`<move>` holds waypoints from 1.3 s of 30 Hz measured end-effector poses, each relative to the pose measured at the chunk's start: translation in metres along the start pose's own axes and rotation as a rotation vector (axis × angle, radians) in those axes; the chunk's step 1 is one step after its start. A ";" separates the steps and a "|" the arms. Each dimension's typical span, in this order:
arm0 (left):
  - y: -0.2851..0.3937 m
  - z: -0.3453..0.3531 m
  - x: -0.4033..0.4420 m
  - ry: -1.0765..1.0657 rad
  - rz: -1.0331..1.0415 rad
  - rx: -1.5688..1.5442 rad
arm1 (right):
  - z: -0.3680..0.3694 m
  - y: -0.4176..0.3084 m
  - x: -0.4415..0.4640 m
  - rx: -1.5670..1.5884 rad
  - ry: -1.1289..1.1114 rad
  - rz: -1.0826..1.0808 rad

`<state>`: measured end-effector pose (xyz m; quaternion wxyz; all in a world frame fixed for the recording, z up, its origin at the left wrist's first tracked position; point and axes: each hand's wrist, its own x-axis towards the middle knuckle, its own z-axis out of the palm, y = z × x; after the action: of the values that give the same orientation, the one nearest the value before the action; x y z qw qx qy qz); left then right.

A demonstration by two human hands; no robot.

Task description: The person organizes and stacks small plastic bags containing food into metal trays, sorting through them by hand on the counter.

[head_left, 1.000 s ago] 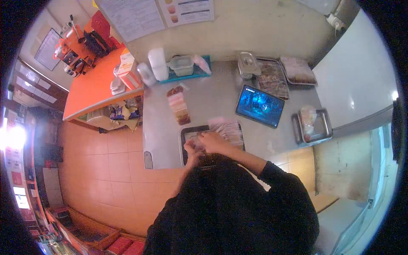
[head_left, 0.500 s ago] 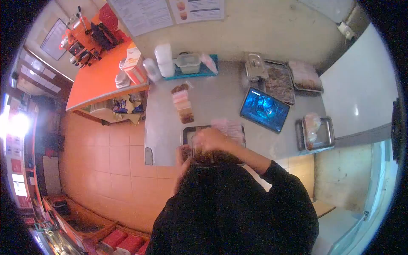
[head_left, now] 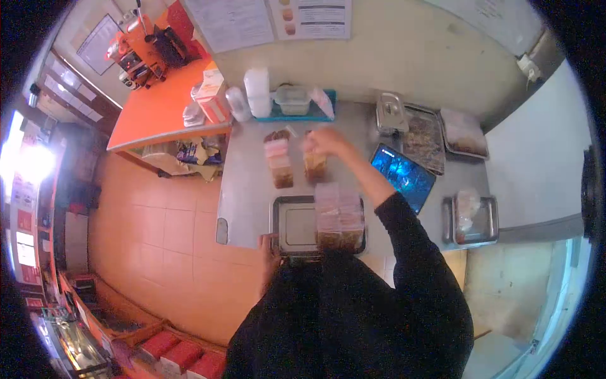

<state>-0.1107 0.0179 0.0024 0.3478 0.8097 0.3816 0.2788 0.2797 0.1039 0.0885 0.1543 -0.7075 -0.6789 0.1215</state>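
My right hand (head_left: 325, 140) is closed at the far end of a row of small clear packets (head_left: 315, 167) with brown contents, over the grey table. Beside it on the left lies a similar row of packets (head_left: 279, 165), pinkish in the middle and brown at the near end. My left hand (head_left: 269, 247) grips the near left edge of a metal tray (head_left: 276, 211), its fingers partly hidden. Two rows of packets (head_left: 339, 215) fill the tray's right half, while its left half shows bare metal.
A tablet (head_left: 404, 175) lies right of my right forearm. Behind it are a lidded steel container (head_left: 391, 114) and filled trays (head_left: 424, 142). Another metal tray (head_left: 494, 221) holding a bag stands far right. Plastic tubs (head_left: 257, 93) and a teal tray (head_left: 268, 118) line the back wall.
My right hand has moved from the near tray to the back of the table, with a row of packets now under it. The tray's left half is uncovered. My left hand stays by the tray.
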 end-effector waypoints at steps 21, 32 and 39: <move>0.013 0.141 0.005 -0.471 -0.223 -0.845 | 0.020 -0.001 -0.074 0.173 0.355 -0.053; 0.049 0.087 0.007 -0.614 -0.376 -0.804 | 0.044 -0.042 -0.202 0.417 -0.110 0.005; 0.051 0.099 0.003 -0.648 -0.354 -0.920 | 0.058 -0.087 -0.203 0.360 -0.056 0.250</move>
<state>-0.0165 -0.0380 -0.0168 0.8035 0.5434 0.2250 0.0917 0.1673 -0.0926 0.0603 0.2431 -0.7434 -0.5573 0.2787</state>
